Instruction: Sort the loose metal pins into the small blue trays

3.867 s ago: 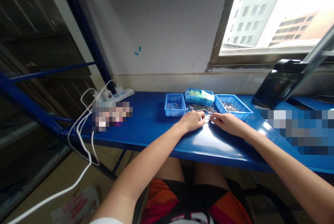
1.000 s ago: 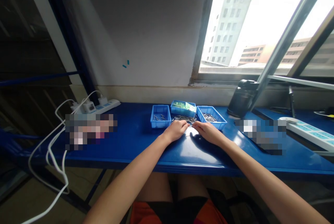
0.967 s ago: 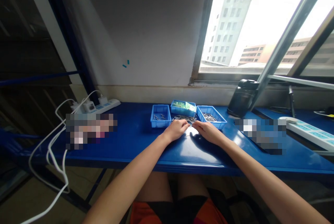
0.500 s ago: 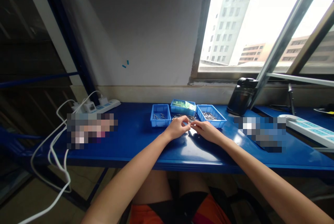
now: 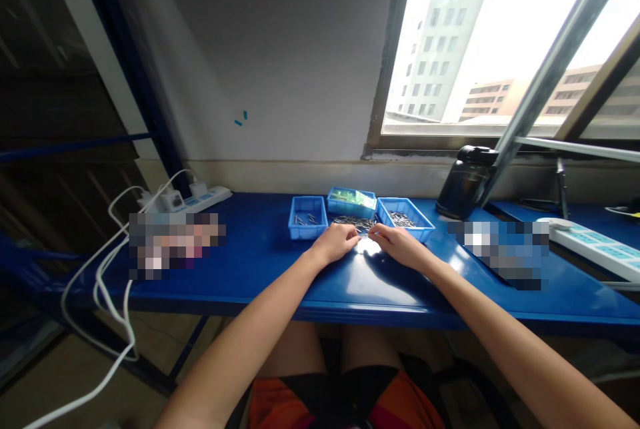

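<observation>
My left hand (image 5: 338,244) rests low over the table with its fingers closed and curled; whatever may be in them is hidden. A short gap away, my right hand (image 5: 397,242) has its thumb and fingers pinched together, and anything between them is too small to name. Just beyond the fingertips lies a loose pile of thin metal pieces (image 5: 356,223). Behind my left hand, a blue bin (image 5: 308,234) holds a few similar pieces. The blue bin on the right (image 5: 423,232) contains many more. Between these two stands a third blue bin (image 5: 345,208) with a green-and-clear packet (image 5: 355,198) in it.
A black bottle (image 5: 465,182) stands at the back right of the blue table (image 5: 260,269). White power strips lie on the right (image 5: 595,246) and at the back left (image 5: 210,198). White cables (image 5: 103,296) hang over the left side. Two blurred-out patches cover items.
My hands have drawn apart, the left moving slightly left and the right slightly right. More of the metal pile shows between them and the bins. The view has shifted a little.
</observation>
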A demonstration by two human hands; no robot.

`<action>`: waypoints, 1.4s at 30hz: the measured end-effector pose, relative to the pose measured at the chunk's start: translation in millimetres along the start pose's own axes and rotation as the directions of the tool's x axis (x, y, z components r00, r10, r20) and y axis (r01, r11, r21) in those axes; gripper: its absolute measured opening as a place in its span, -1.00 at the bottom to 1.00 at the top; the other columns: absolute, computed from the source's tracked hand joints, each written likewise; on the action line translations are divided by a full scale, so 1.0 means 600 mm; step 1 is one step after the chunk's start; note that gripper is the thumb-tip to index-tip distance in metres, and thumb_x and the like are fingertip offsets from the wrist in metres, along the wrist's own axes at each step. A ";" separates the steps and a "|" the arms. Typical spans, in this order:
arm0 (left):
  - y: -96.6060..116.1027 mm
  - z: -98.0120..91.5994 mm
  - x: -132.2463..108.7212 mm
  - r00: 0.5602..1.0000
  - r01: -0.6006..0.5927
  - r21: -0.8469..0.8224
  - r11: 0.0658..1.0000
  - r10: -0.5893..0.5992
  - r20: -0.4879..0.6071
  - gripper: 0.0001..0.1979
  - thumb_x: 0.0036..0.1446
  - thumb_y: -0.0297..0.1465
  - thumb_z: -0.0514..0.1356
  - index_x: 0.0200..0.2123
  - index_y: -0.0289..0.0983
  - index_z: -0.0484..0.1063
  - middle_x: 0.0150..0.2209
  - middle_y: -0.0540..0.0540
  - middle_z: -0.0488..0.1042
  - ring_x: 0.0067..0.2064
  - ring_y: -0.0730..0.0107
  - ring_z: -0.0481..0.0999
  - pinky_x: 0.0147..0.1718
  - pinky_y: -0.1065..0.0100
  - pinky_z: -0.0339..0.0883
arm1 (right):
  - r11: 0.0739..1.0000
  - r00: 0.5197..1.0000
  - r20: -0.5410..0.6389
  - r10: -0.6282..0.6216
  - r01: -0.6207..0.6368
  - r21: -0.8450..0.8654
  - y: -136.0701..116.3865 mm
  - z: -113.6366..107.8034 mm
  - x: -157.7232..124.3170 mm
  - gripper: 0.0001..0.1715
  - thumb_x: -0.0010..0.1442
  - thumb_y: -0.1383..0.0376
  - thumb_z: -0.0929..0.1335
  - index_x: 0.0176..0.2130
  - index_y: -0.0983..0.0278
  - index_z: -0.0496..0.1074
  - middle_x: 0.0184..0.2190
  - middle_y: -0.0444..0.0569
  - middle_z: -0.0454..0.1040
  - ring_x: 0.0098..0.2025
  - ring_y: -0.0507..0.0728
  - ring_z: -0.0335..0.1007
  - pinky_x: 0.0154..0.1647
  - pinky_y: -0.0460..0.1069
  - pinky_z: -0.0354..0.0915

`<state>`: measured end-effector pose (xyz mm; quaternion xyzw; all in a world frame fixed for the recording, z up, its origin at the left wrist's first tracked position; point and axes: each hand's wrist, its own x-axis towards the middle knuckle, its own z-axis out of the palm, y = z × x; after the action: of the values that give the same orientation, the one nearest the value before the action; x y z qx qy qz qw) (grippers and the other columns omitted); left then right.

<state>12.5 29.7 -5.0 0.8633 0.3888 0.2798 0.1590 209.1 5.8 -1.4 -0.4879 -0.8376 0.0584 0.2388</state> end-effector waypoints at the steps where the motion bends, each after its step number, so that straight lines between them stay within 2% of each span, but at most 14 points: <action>1: -0.001 0.000 0.000 1.000 -0.001 0.006 1.000 0.001 -0.004 -0.77 0.10 -0.30 0.07 -0.36 -0.29 0.47 -0.39 -0.07 0.52 -0.34 0.36 0.46 -0.33 0.42 0.27 | 1.000 1.000 -0.011 0.009 -0.009 -0.013 0.002 -0.001 0.000 -0.61 0.24 0.11 0.11 -0.25 0.24 0.38 -0.62 -0.12 0.37 -0.55 0.03 0.24 -0.47 -0.10 0.11; 6: 0.005 -0.003 0.001 0.999 -0.024 -0.012 1.000 0.024 -0.046 -0.78 0.11 -0.37 0.04 -0.31 -0.29 0.47 -0.36 -0.06 0.51 -0.35 0.40 0.45 -0.33 0.44 0.27 | 0.997 1.000 -0.020 0.017 -0.019 -0.077 0.006 0.002 0.000 -0.65 0.23 0.13 0.13 -0.25 0.23 0.38 -0.60 -0.12 0.38 -0.56 0.03 0.24 -0.48 -0.10 0.08; 13: 0.022 -0.008 -0.001 0.990 -0.125 -0.047 0.991 0.121 -0.079 -0.79 0.11 -0.35 0.07 -0.30 -0.28 0.48 -0.34 -0.04 0.50 -0.34 0.44 0.42 -0.34 0.47 0.26 | 0.995 0.996 0.054 -0.070 0.073 -0.062 -0.004 0.012 -0.001 -0.64 0.24 0.15 0.12 -0.33 0.23 0.39 -0.60 -0.10 0.38 -0.56 0.03 0.25 -0.50 -0.10 0.08; 19: 0.017 -0.009 -0.003 0.994 -0.059 0.013 0.998 0.060 -0.087 -0.78 0.09 -0.35 0.06 -0.31 -0.27 0.47 -0.38 -0.04 0.49 -0.36 0.41 0.43 -0.35 0.46 0.27 | 0.994 1.000 0.014 -0.002 0.004 -0.110 0.000 0.002 0.000 -0.68 0.22 0.15 0.15 -0.28 0.22 0.40 -0.62 -0.11 0.38 -0.56 0.04 0.26 -0.49 -0.10 0.08; 22: 0.014 -0.006 -0.004 0.999 0.014 0.054 0.998 -0.011 -0.043 -0.78 0.07 -0.35 0.06 -0.32 -0.25 0.48 -0.41 -0.04 0.49 -0.37 0.38 0.44 -0.36 0.44 0.27 | 0.994 0.998 -0.061 0.022 -0.028 -0.103 0.001 -0.006 0.000 -0.66 0.21 0.13 0.15 -0.26 0.23 0.40 -0.62 -0.11 0.38 -0.57 0.03 0.25 -0.50 -0.10 0.08; 25: 0.012 -0.002 -0.005 0.999 0.041 0.088 0.995 -0.043 0.026 -0.80 0.05 -0.36 0.08 -0.34 -0.23 0.49 -0.42 -0.04 0.51 -0.37 0.37 0.45 -0.35 0.43 0.28 | 0.998 0.995 -0.091 -0.025 0.019 -0.064 -0.005 -0.007 -0.002 -0.63 0.23 0.11 0.14 -0.24 0.25 0.40 -0.61 -0.11 0.39 -0.57 0.03 0.25 -0.49 -0.10 0.09; 29: 0.010 0.002 -0.005 0.997 0.007 0.093 0.996 -0.014 0.076 -0.79 0.05 -0.33 0.08 -0.33 -0.19 0.50 -0.39 -0.02 0.52 -0.36 0.36 0.46 -0.36 0.43 0.28 | 0.994 0.991 -0.083 -0.109 0.107 -0.025 -0.017 -0.001 -0.007 -0.61 0.25 0.12 0.12 -0.21 0.26 0.39 -0.56 -0.08 0.43 -0.56 0.01 0.27 -0.49 -0.11 0.12; 33: 0.010 0.002 -0.005 0.997 -0.010 0.085 0.996 0.003 0.076 -0.78 0.05 -0.33 0.07 -0.33 -0.21 0.50 -0.39 -0.02 0.52 -0.36 0.37 0.46 -0.39 0.44 0.27 | 0.994 0.989 -0.103 -0.105 0.102 -0.030 -0.016 0.002 -0.007 -0.62 0.25 0.12 0.12 -0.19 0.26 0.38 -0.58 -0.10 0.41 -0.57 0.00 0.26 -0.49 -0.12 0.13; 37: 0.011 -0.003 -0.004 0.999 0.012 0.082 0.997 -0.016 0.049 -0.80 0.04 -0.35 0.08 -0.36 -0.24 0.49 -0.41 -0.04 0.51 -0.37 0.38 0.45 -0.39 0.45 0.26 | 0.998 0.991 -0.126 -0.053 0.047 -0.051 -0.006 -0.001 -0.003 -0.62 0.24 0.11 0.13 -0.20 0.25 0.40 -0.60 -0.10 0.41 -0.59 0.02 0.25 -0.50 -0.10 0.12; 42: 0.011 -0.007 -0.002 0.995 0.031 0.058 0.998 -0.026 -0.095 -0.79 0.08 -0.36 0.05 -0.34 -0.26 0.47 -0.42 -0.04 0.49 -0.39 0.40 0.44 -0.39 0.46 0.25 | 0.997 0.995 -0.101 0.002 -0.010 -0.074 0.001 -0.002 0.000 -0.64 0.22 0.15 0.14 -0.24 0.24 0.41 -0.59 -0.09 0.43 -0.56 0.05 0.30 -0.48 -0.09 0.12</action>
<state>13.4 24.8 0.9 0.8479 0.4163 0.3061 0.1186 210.1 5.8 -0.6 -0.5013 -0.8246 0.0031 0.2622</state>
